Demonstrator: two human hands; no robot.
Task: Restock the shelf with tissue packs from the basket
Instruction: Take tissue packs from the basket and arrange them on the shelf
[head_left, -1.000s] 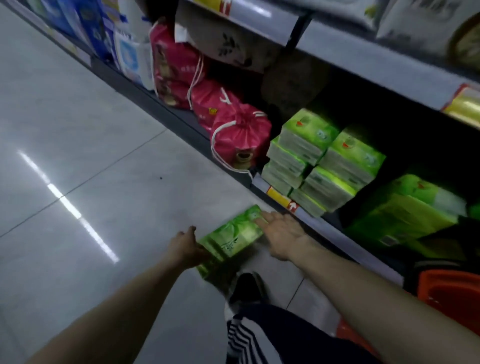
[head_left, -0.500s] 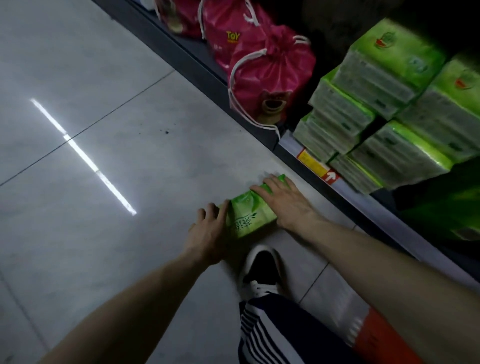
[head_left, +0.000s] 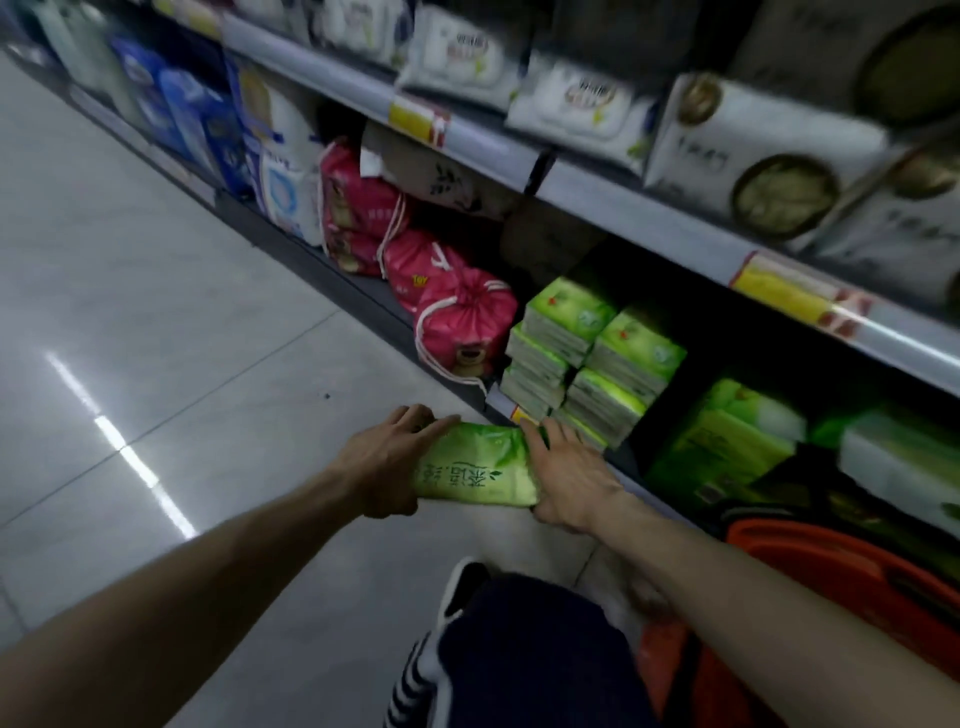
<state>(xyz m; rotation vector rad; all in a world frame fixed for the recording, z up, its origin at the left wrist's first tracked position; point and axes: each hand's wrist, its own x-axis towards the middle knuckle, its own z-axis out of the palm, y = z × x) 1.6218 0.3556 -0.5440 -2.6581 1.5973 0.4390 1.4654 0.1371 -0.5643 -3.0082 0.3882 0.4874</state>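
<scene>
A green tissue pack (head_left: 475, 465) is held between both hands, just in front of the bottom shelf's edge (head_left: 498, 402). My left hand (head_left: 387, 460) grips its left end and my right hand (head_left: 563, 470) presses its right end. Beyond it, stacked green tissue packs (head_left: 587, 358) stand on the bottom shelf. The orange basket (head_left: 841, 571) sits at the lower right, its inside mostly hidden by my right arm.
Pink drawstring bags (head_left: 457, 322) stand left of the green stacks, and larger green packs (head_left: 727, 441) lie to their right. White packs fill the upper shelf (head_left: 639, 218). My knee and shoe (head_left: 462, 582) are below the hands. Grey tiled floor (head_left: 156, 312) stretches to the left.
The pack has come up off the floor between both hands, closer to the shelf edge. The view has tilted up, so the upper shelves show again.
</scene>
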